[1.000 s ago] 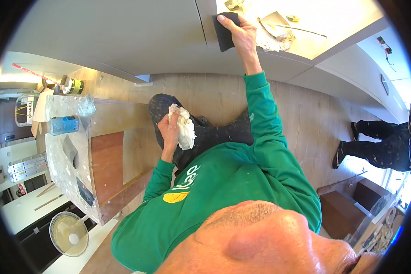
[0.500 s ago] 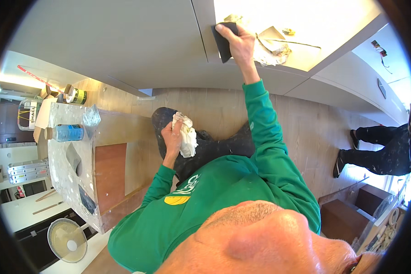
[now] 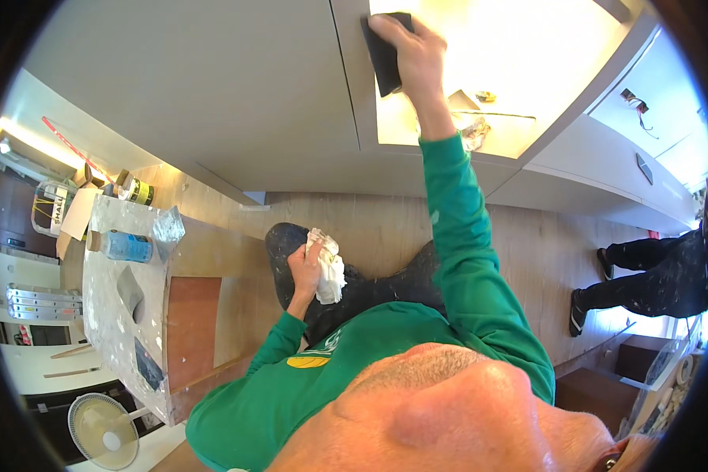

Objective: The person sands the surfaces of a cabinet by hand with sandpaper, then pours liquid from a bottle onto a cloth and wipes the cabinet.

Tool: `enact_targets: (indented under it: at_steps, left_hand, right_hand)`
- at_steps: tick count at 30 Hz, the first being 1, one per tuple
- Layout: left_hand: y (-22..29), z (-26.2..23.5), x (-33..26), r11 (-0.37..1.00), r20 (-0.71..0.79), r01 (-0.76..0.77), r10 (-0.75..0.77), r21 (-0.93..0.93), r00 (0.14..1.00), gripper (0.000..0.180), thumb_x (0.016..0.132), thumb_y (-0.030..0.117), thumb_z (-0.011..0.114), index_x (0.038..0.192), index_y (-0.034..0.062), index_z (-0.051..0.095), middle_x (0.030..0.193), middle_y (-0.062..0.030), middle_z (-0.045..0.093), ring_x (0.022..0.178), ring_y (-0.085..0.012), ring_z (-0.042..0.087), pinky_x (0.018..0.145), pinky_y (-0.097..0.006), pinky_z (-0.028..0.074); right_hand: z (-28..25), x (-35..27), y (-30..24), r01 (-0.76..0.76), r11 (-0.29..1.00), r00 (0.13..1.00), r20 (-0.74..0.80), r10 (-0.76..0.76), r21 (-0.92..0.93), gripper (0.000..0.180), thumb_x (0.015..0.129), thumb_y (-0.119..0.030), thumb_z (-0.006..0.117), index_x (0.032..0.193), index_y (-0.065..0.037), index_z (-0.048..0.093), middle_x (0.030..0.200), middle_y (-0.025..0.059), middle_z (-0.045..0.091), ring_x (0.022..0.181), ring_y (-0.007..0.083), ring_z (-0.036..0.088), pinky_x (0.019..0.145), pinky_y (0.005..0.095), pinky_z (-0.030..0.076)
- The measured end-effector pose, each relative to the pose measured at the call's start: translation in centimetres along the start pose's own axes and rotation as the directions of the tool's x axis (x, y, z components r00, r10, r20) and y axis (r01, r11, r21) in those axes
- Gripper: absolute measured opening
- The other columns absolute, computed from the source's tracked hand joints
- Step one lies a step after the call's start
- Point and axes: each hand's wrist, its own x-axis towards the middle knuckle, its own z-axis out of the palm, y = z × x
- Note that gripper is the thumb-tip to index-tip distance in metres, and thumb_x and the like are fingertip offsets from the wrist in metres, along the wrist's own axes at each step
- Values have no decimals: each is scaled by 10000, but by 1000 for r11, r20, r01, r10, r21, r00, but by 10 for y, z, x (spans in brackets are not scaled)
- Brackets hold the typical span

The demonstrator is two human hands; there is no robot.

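Note:
My right hand [image 3: 422, 67] is stretched forward and closed on a dark flat sheet, which looks like black sandpaper [image 3: 382, 61]. The sheet lies along the left edge of a brightly lit opening in the grey cabinet [image 3: 212, 71]; glare washes out the opening's inside. My thumb lies on the sheet, while the other fingers are partly hidden. In the opening, past my wrist, are crumpled material [image 3: 476, 135] and a thin dark strip [image 3: 505, 116]. Low over my knee, my left hand [image 3: 304, 271] grips a crumpled white cloth [image 3: 330, 271].
At left, a paint-spotted worktable [image 3: 110, 311] holds a blue-labelled bottle [image 3: 126, 247] and a curled grey sheet [image 3: 130, 293]. A fan [image 3: 102, 431] stands below it. Another person's legs [image 3: 645, 287] are at far right, near brown boxes [image 3: 594, 401]. Loose wires [image 3: 636, 102] hang upper right.
My right hand has slid farther up the opening's edge with the black sandpaper. The view has shifted, so the cabinet and floor sit lower. My left hand keeps hold of the cloth.

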Motion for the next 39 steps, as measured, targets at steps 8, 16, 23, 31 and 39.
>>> enact_targets:
  at_steps: [8,16,23,31,39]
  left_hand:
    - [17,6,14,988,66,-127,122,82,990,274,953,223,686,999,-45,720,901,-43,722,798,-104,643,713,-284,514]
    - [136,68,59,952,155,-306,304,-11,940,365,978,318,673,1030,-40,721,854,-32,698,753,-96,611,661,-276,489]
    - [201,135,89,845,183,-518,493,130,851,403,909,367,793,926,-33,748,724,-15,676,653,-69,578,582,-274,489]
    - [175,163,139,667,278,-701,644,252,712,266,874,263,826,942,7,799,765,-33,745,636,-86,643,568,-286,530]
    - [231,162,130,743,252,-618,566,257,785,248,866,216,799,978,-6,800,828,-53,760,715,-109,672,656,-278,552]
  right_hand:
    - [9,20,-32,42,994,998,49,-38,-98,273,881,-181,785,1003,59,737,895,64,747,761,97,665,688,256,541]
    - [-113,-156,119,-518,852,849,73,523,-84,249,937,-214,774,1029,15,742,845,6,723,740,77,640,651,264,534]
    - [-157,-239,134,-632,766,750,-155,643,118,222,1013,-211,684,1070,-3,736,916,26,726,740,81,660,621,233,537]
    - [-179,-284,136,-729,681,663,-181,727,65,455,841,-202,858,1206,6,684,1057,72,717,944,157,658,845,309,531]
    - [-172,-297,143,-821,567,566,24,824,-64,629,666,-204,961,1208,-66,674,1013,50,676,898,172,649,792,335,545]
